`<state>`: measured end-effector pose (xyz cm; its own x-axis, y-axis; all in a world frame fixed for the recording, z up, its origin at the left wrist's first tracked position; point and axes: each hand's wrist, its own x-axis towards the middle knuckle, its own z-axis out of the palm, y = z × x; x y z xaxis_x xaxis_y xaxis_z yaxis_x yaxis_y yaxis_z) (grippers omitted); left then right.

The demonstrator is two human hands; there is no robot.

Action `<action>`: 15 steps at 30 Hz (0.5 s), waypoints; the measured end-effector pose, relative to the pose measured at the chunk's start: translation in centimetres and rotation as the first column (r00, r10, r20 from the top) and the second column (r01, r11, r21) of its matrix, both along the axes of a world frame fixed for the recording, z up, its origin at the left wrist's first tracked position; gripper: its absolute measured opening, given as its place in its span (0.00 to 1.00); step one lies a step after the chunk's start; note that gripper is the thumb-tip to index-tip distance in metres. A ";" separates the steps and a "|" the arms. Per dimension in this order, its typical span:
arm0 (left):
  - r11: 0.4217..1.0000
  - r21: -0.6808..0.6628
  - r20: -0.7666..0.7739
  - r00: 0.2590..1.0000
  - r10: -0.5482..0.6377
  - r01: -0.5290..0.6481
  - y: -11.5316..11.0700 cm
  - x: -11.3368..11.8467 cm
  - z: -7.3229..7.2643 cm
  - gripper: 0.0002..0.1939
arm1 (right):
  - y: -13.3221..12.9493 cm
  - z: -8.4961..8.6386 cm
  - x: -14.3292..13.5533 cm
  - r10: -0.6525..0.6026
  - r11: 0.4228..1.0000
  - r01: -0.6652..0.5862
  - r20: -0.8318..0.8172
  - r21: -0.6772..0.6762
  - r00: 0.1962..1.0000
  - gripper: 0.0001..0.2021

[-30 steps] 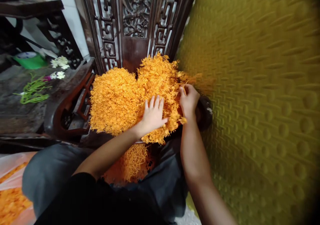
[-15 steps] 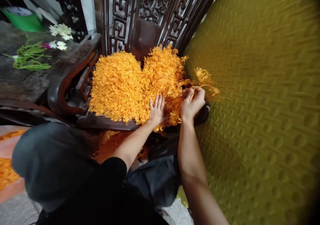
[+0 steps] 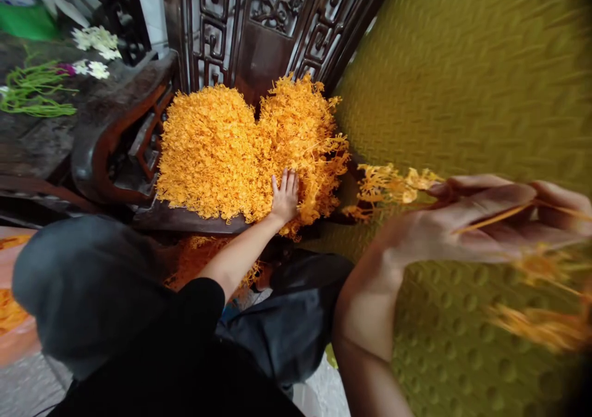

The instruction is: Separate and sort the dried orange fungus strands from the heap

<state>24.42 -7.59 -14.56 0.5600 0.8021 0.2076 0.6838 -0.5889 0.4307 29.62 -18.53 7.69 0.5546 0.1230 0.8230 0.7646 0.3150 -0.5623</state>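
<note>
No readable text, label, brand, number or sign shows on anything in view.

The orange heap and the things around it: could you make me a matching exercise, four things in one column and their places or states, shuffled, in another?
Column one
1. Left hand
2. Right hand
3. Green stems
4. Carved panel

Column two
A. Lying near white flowers
B. Holding orange strands
C. Upright behind the orange heap
D. Spread on the orange heap

Right pairs: 1-D, 2-B, 3-A, 4-C
</note>
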 end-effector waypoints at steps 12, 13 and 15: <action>0.837 -0.416 0.536 0.839 -0.090 0.355 4.0 -18.8 15.5 0.14 | 3.6 -3.7 -6.7 0.673 0.513 -0.563 -0.103 -0.649 0.732 0.09; 0.814 -0.395 0.604 0.788 -0.118 0.425 3.6 -20.2 16.5 0.14 | 4.2 -4.1 -7.6 0.704 0.470 -0.534 -0.066 -0.703 0.707 0.08; 0.819 -0.334 0.679 0.722 -0.135 0.467 2.4 -22.0 17.6 0.14 | 5.4 -4.8 -9.4 0.745 0.427 -0.456 0.019 -0.781 0.666 0.07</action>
